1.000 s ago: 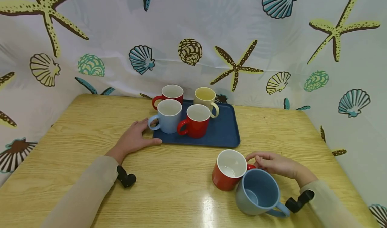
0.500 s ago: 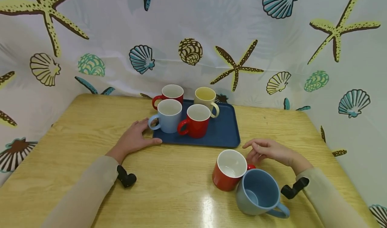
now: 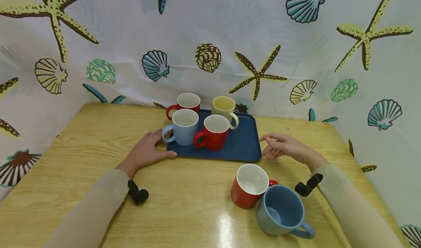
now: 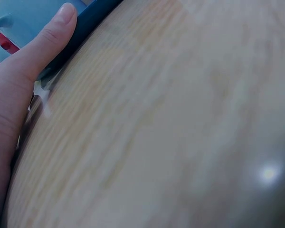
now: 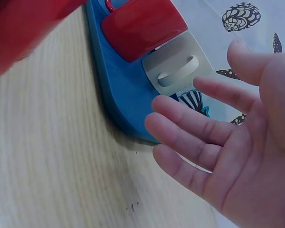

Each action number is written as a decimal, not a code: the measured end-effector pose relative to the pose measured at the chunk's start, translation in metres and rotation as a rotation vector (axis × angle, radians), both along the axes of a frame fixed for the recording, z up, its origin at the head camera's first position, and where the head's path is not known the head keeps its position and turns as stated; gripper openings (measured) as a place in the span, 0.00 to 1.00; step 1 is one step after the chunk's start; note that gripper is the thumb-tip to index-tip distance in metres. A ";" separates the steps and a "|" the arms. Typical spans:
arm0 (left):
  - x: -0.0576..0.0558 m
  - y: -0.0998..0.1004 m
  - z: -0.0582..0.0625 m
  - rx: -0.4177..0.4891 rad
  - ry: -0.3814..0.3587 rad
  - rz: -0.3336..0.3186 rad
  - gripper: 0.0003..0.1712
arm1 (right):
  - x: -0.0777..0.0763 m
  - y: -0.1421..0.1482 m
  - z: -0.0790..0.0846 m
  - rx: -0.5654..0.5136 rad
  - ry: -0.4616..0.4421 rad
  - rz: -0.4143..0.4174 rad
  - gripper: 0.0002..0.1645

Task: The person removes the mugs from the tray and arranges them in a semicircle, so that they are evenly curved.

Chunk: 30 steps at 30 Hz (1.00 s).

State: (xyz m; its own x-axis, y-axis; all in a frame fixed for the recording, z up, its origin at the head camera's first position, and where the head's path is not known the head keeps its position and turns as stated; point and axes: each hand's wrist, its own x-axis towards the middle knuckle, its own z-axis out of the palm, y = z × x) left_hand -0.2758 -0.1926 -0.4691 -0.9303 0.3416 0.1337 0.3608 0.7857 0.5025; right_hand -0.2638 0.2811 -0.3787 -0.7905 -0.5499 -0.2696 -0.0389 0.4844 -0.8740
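Observation:
A dark blue tray at the back of the table carries a light blue mug, a red mug, another red mug behind them and a cream mug. My left hand rests at the tray's front left corner, its straight thumb along the front edge and its fingers by the light blue mug's handle. My right hand is just off the tray's right edge, fingers loosely spread, holding nothing. In front stand a red-orange mug and a large grey-blue mug, side by side.
The wooden table has a white cloth with shells and starfish hung behind it and along both sides. The grey-blue mug's handle points to the front right, near my right forearm.
My right hand has come off the red-orange mug's handle and moved up and left to the tray's right edge. The left hand and all the mugs stay put.

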 end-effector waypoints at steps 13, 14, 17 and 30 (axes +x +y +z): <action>-0.001 0.001 -0.005 0.043 0.027 -0.013 0.54 | -0.035 -0.023 -0.001 -0.100 -0.035 -0.051 0.34; -0.001 0.000 -0.004 0.039 0.023 -0.012 0.54 | -0.037 -0.027 -0.002 -0.134 -0.054 -0.060 0.33; -0.001 -0.001 -0.002 0.033 0.013 -0.008 0.55 | -0.045 -0.035 -0.005 -0.185 -0.075 -0.077 0.32; 0.000 0.000 0.000 0.026 0.011 -0.001 0.55 | -0.066 -0.069 -0.016 -0.187 -0.113 -0.180 0.31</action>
State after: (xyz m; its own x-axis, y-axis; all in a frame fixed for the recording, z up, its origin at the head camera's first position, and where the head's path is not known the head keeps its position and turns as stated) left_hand -0.2758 -0.1928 -0.4695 -0.9283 0.3392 0.1523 0.3673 0.7722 0.5185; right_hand -0.3294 0.2123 -0.3951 -0.8503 -0.4522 -0.2691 0.1361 0.3050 -0.9426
